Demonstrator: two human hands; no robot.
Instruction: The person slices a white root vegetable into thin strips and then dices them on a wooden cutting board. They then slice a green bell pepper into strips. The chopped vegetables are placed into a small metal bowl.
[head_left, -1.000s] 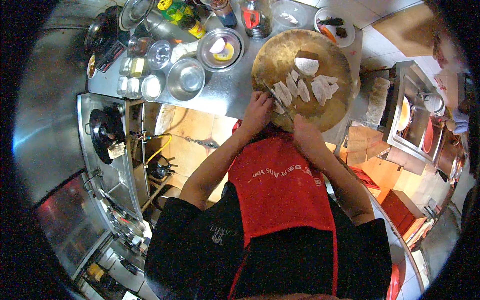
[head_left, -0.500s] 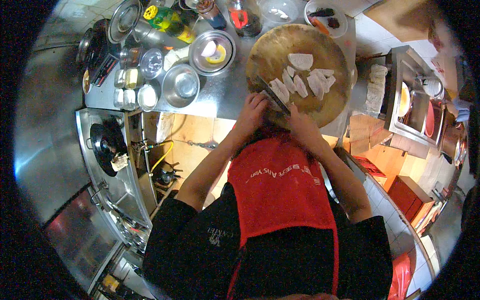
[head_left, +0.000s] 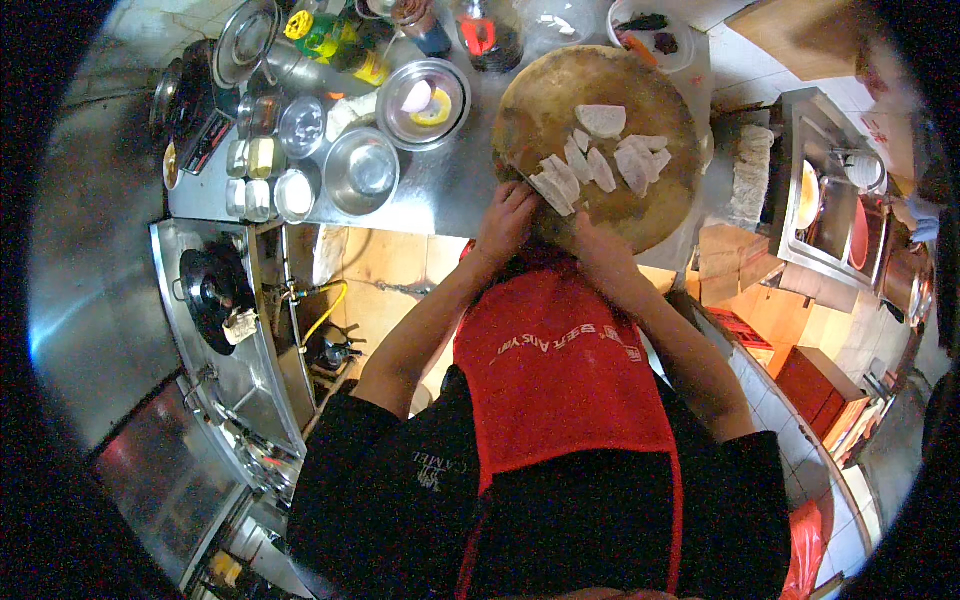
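From far away I see the left hand [head_left: 508, 215] just beside the thin knife [head_left: 531, 181], near the left side of the round wooden board [head_left: 540, 100], in the upper middle of the frame. That spot worries me most. If those fingertips slip or poke out too far, the blade could nick them. Right of the blade, the pale slices [head_left: 556, 183] lie close together on the board. If the knife tips sideways, I think it could bump one and break it, or one could stick to the metal. The board's low edge is close to both hands too, so a hard push could drop a bit off. Farther right, the thick chunk [head_left: 600, 121] and the little pile [head_left: 636, 166] sit well apart from the blade. I think they are safe unless an arm swings into them.

Now the fingers. The left ones are bent and close together, with the tips by the blade. They seem to press down on something, but the hand covers it, so I cannot tell what they hold. The right hand [head_left: 602, 245] is curled tight at the low end of the knife. It looks clamped on the handle, which it hides from me.
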